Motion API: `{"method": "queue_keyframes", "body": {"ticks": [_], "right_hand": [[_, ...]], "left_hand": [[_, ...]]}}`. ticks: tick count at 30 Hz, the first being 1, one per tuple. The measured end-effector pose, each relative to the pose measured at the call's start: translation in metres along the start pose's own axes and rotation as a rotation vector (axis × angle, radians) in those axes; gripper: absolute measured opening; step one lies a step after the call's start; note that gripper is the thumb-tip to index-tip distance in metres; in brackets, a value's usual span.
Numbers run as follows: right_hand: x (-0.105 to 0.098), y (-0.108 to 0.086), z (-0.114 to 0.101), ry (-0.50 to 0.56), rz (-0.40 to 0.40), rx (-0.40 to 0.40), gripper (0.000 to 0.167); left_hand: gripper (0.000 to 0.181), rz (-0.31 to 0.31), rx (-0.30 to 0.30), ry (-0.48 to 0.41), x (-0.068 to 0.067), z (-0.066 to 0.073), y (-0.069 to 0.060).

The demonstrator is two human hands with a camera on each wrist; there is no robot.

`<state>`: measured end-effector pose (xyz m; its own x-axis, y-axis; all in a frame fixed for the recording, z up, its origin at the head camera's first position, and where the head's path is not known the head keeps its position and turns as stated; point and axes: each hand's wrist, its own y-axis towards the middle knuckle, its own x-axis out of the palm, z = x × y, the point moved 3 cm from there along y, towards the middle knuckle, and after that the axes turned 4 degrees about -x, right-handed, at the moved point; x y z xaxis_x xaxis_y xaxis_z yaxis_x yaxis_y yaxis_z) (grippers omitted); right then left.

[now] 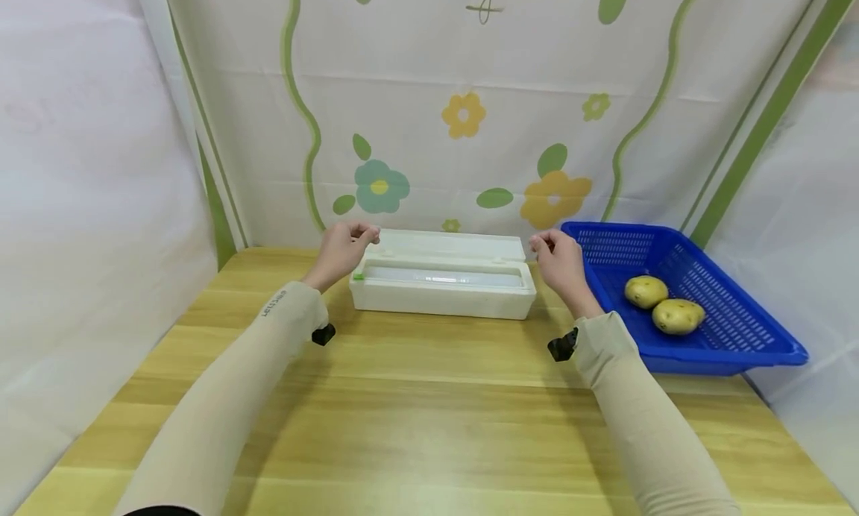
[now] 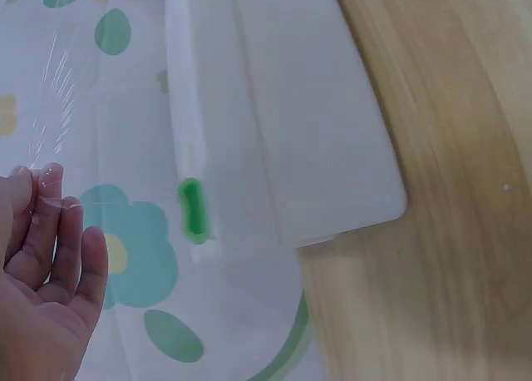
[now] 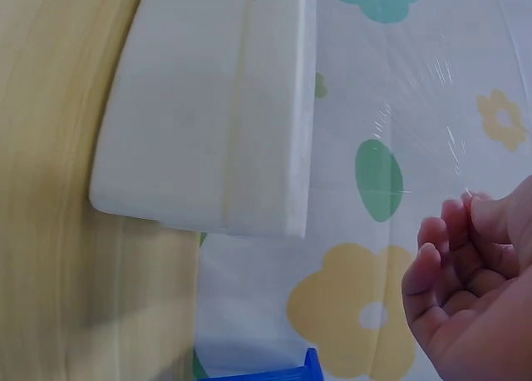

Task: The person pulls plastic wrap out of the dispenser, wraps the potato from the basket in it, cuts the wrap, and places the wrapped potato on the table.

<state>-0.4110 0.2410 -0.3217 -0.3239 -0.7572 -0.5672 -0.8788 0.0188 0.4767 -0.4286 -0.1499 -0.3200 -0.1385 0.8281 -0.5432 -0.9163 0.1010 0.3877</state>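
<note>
A white cling film dispenser [image 1: 443, 301] stands on the table with its lid [image 1: 450, 244] raised at the back. Inside lies a roll of film [image 1: 446, 277], and a small green slider [image 2: 194, 210] sits at the left end of the edge. My left hand [image 1: 342, 251] pinches one corner of the clear cling film [image 2: 60, 98] between thumb and forefinger, above the box's left end. At the opposite end my right hand [image 1: 562, 262] pinches the other corner. Shiny creases run through the film [image 3: 449, 123] from those fingertips; its full extent is hard to see.
To the right is a blue plastic basket [image 1: 721, 356] with two potatoes, one [image 1: 646, 291] behind the other [image 1: 678, 317]. It stands close beside my right forearm. A flower-patterned cloth [image 1: 416, 54] hangs behind the wooden table [image 1: 429, 426].
</note>
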Motion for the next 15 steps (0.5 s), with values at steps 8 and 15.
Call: {"method": "queue_keyframes", "body": {"ticks": [8,15], "right_hand": [[-0.012,0.004,-0.011,0.011,0.076,-0.043,0.027],[-0.025,0.003,-0.027,0.037,0.067,-0.081,0.029]], "left_hand": [[0.023,0.066,0.115,-0.003,-0.011,0.024,0.005],[0.020,0.112,0.146,-0.018,-0.020,0.037,0.006]]}}
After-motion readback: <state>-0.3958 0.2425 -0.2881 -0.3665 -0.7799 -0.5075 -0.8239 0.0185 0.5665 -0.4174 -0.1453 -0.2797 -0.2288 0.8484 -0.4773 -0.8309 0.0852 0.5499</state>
